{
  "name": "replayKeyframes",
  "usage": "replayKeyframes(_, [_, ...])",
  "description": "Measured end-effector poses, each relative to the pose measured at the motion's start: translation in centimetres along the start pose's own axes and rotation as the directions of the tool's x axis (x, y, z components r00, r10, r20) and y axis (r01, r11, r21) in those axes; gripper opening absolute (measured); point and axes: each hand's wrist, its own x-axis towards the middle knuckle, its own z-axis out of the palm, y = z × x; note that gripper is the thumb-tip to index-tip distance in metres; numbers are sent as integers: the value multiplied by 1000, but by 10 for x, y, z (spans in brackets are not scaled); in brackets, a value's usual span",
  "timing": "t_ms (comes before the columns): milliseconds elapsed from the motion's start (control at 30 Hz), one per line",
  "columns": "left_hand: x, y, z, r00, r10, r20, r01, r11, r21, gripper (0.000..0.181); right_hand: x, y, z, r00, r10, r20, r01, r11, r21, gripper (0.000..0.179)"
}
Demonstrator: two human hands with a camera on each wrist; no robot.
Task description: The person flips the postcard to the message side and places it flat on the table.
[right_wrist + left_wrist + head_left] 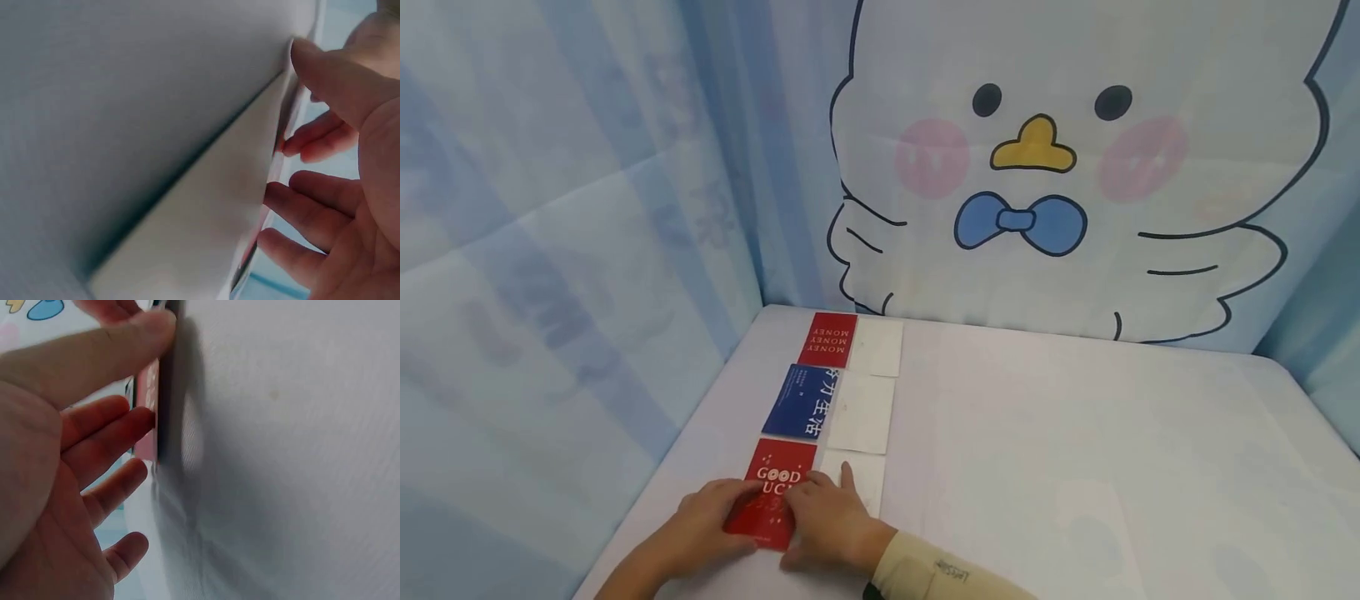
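A red card with white "GOOD" lettering lies at the near end of a column of cards, between my two hands. My left hand is at its left side, fingertips over the edge and thumb by the near corner. In the left wrist view the fingers are spread and nearly straight beside the card's edge. At the card's right side is my right hand, partly covering a white card. In the right wrist view that hand's fingers extend loosely beside a pale panel.
Farther along the column lie a blue card with a white card beside it, then a red "MONEY" card with another white card. The white table meets a curtain at the left and back.
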Motion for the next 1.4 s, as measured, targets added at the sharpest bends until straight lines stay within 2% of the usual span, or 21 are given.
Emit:
replayKeyframes(233, [-1, -1, -3, 1000, 14, 11, -13, 998, -63, 76, 1, -6, 1, 995, -38, -95, 31, 997, -69, 35])
replayKeyframes(367, [1, -3, -3, 1000, 19, -4, -19, 996, -91, 67, 4, -7, 1, 990, -27, -139, 20, 998, -53, 22])
replayKeyframes(533, [5, -7, -1, 995, 27, -92, -40, 988, -147, 54, 7, -2, -3, 985, -3, -174, 8, 1000, 28, 16])
replayKeyframes(633, [7, -9, 0, 986, 53, -159, -83, 979, -185, 47, 9, 1, -5, 973, -2, -229, 28, 994, 110, 17])
replayKeyframes(767, [5, -9, -1, 965, 82, -248, -143, 960, -239, 39, 10, 7, -7, 943, -12, -334, 93, 970, 226, 19])
replayKeyframes(933, [3, -5, -10, 939, 56, -341, -158, 947, -280, 33, 11, 11, -11, 892, -1, -452, 177, 921, 347, 21])
replayKeyframes(1067, [3, 0, -15, 913, 40, -407, -166, 946, -279, 36, 9, 11, -14, 874, 92, -478, 199, 829, 522, 27])
replayKeyframes(1133, [3, 3, -17, 904, 22, -427, -152, 950, -273, 37, 8, 11, -15, 860, 137, -491, 215, 776, 593, 27])
replayKeyframes(1167, [3, 5, -17, 900, 10, -435, -142, 952, -271, 37, 8, 11, -15, 855, 150, -497, 222, 760, 611, 26])
replayKeyframes(1267, [4, 8, -17, 885, -10, -466, -134, 952, -274, 37, 9, 11, -15, 832, 160, -532, 245, 754, 609, 19])
replayKeyframes(1333, [4, 10, -16, 866, -9, -500, -158, 944, -291, 38, 10, 11, -14, 821, 164, -547, 241, 769, 592, 13])
replayKeyframes(1400, [5, 10, -14, 841, 8, -541, -196, 936, -291, 38, 9, 11, -13, 814, 170, -556, 231, 783, 577, 7])
